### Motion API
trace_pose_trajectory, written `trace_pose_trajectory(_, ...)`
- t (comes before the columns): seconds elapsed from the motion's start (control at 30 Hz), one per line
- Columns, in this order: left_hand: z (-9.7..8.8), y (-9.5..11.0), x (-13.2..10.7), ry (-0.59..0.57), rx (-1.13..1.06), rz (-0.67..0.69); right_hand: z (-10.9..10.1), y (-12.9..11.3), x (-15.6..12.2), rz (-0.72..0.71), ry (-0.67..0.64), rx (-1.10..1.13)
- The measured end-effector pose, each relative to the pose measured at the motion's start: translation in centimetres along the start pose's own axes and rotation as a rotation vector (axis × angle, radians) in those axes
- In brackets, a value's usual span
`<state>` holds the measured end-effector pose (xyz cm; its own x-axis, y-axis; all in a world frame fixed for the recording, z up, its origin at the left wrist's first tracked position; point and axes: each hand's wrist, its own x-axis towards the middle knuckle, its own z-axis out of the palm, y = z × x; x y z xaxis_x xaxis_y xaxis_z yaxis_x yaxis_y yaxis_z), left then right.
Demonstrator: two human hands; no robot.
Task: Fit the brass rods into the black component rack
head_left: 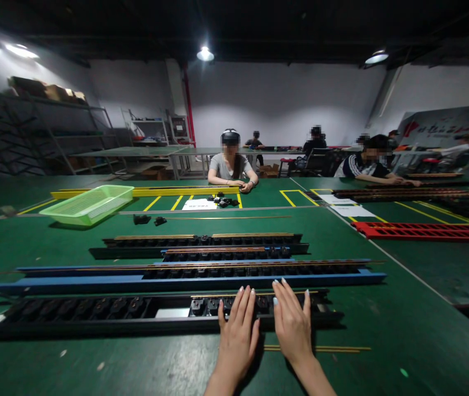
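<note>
My left hand (236,329) lies with fingers stretched out over the nearest black channel rail (114,328), its fingertips on the row of black modules inside. Close to its right, my right hand (293,324) rests the same way on the rail's right part, fingers extended. Both hands look flat, with nothing gripped. A thin brass strip (205,296) runs along the rail's far side, partly hidden by the fingers. Black modules (100,308) also fill the rail's left half, and a pale bare stretch (172,313) shows between the two groups. Thin brass strips (342,349) lie on the table beside my right hand.
Beyond lie a blue rail (77,283) and a dark green rail (127,252), both with modules and strips. Farther back are a light green basket (88,206), a yellow rail (168,192) and a red rail (432,231). A person (228,165) sits opposite; others work behind.
</note>
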<state>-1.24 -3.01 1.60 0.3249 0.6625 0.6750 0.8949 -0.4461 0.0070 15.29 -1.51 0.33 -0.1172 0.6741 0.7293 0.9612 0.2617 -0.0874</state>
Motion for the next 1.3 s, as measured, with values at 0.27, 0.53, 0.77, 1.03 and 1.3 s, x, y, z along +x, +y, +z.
trace_pose_trajectory(0.27, 0.0, 0.0, 0.1, -0.002, -0.011, -0.010, -0.3, -0.1, 0.2, 0.016, -0.017, 0.004)
trace_pose_trajectory(0.53, -0.1, 0.0, 0.1, -0.012, -0.010, -0.005, -0.2, 0.5, 0.2, 0.085, 0.018, 0.016)
trace_pose_trajectory(0.77, 0.0, 0.1, 0.1, 0.000, -0.020, -0.013, -0.2, 0.6, 0.2, 0.074, 0.028, 0.012)
trace_pose_trajectory(1.03, 0.0, -0.1, 0.0, -0.016, -0.004, -0.013, -0.2, 2.2, 0.2, 0.149, 0.021, 0.014)
trace_pose_trajectory(1.3, 0.0, -0.1, -0.1, -0.021, 0.001, -0.026, -0.2, 2.8, 0.0, 0.143, 0.057, 0.044)
